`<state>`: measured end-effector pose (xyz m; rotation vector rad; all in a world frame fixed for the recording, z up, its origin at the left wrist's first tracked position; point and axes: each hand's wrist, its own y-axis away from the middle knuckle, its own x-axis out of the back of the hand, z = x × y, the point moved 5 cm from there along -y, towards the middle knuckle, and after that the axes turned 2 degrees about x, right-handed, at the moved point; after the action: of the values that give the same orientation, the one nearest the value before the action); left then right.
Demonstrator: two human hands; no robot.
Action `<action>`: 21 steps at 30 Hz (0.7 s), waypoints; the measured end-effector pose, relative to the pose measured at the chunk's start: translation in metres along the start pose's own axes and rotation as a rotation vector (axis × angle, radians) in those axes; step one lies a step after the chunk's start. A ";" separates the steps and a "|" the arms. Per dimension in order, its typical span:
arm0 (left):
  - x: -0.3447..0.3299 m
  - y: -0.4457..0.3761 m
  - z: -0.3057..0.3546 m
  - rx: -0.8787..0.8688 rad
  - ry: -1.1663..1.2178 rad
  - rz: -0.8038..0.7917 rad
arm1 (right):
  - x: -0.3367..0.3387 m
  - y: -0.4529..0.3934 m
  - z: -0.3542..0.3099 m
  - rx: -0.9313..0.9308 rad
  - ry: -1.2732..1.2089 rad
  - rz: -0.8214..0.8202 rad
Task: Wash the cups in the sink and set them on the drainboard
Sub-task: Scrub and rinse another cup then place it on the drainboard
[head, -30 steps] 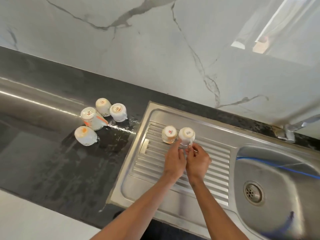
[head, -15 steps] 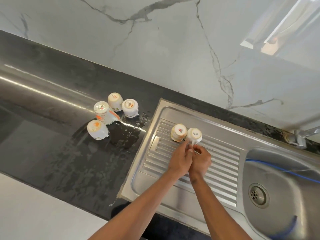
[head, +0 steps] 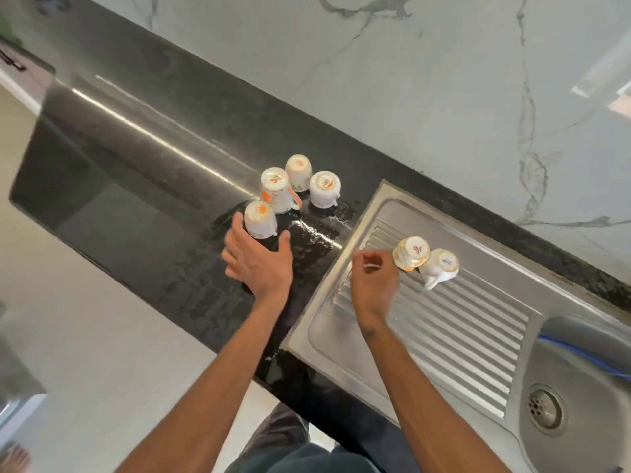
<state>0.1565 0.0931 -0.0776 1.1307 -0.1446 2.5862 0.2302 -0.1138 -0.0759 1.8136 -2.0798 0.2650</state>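
Wet black counter (head: 143, 213) beneath marble wall (head: 426, 80).

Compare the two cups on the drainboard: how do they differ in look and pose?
The left cup has a tan, gold-edged body and a red mark on its base; the right cup is plain white with a grey mark. The left cup shows no handle from here; the right cup's handle points toward the camera. Both sit upside down, side by side, on the ribbed drainboard.
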 end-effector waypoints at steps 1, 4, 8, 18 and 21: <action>-0.005 -0.012 -0.003 0.023 -0.021 -0.032 | -0.011 0.002 -0.008 0.022 -0.003 -0.058; -0.025 -0.035 -0.012 -0.018 -0.092 -0.108 | -0.033 0.008 -0.019 0.054 0.019 -0.178; -0.042 -0.048 -0.018 -0.076 -0.098 -0.094 | -0.029 0.013 -0.016 0.023 0.004 -0.197; -0.029 0.084 0.037 -0.357 0.124 -0.220 | 0.081 -0.011 0.006 -0.100 -0.199 -0.149; -0.033 0.148 0.053 -0.515 0.216 -0.363 | 0.109 -0.004 0.023 -0.152 -0.224 -0.134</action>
<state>0.1667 -0.0662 -0.0602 0.6205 -0.4753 2.1483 0.2190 -0.2225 -0.0546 1.9526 -2.0459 -0.1346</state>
